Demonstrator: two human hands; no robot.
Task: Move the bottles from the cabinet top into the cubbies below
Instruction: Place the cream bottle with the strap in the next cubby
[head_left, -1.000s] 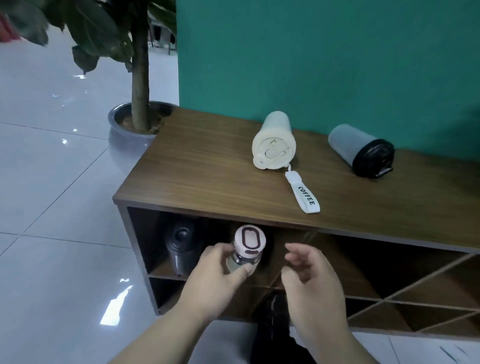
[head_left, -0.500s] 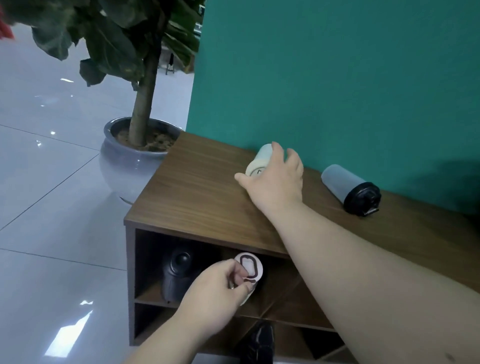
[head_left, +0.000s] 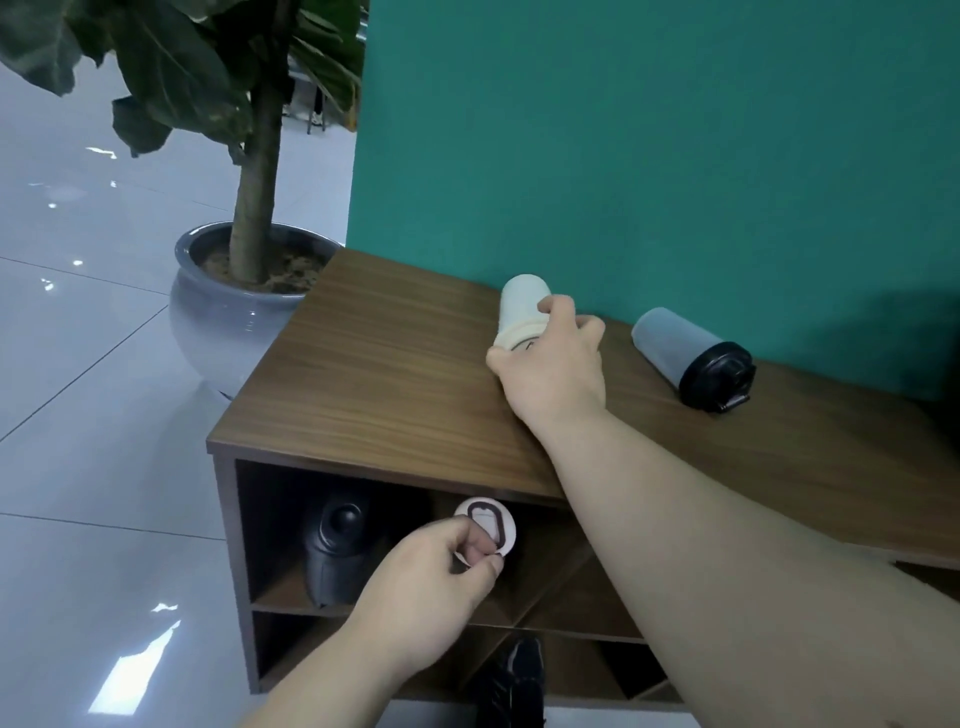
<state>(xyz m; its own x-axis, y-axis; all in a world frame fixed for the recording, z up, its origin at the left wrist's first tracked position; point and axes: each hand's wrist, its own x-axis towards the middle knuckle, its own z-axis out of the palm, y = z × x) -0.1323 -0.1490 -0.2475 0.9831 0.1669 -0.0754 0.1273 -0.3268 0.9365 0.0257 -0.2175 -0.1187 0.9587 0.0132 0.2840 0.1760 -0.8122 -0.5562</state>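
Note:
A cream bottle (head_left: 522, 306) lies on its side on the wooden cabinet top (head_left: 395, 374), near the green wall. My right hand (head_left: 553, 369) is wrapped around its lid end. To the right lies a grey bottle with a black lid (head_left: 691, 356), apart from my hand. Below, a bottle with a white and maroon lid (head_left: 488, 525) sits in an upper cubby, and the fingers of my left hand (head_left: 431, 587) pinch the lid's rim. A dark bottle (head_left: 337, 551) stands in the cubby to the left.
A potted tree in a grey glazed pot (head_left: 228, 317) stands on the tiled floor just left of the cabinet. The green wall (head_left: 649, 156) backs the cabinet top. Diagonal dividers form further cubbies (head_left: 576, 592) to the right and below. A dark shoe (head_left: 519, 675) shows at the bottom.
My right hand rose from in front of the cubbies to the cabinet top and closed on the cream bottle. My left hand pushed the white-lidded bottle deeper into the cubby.

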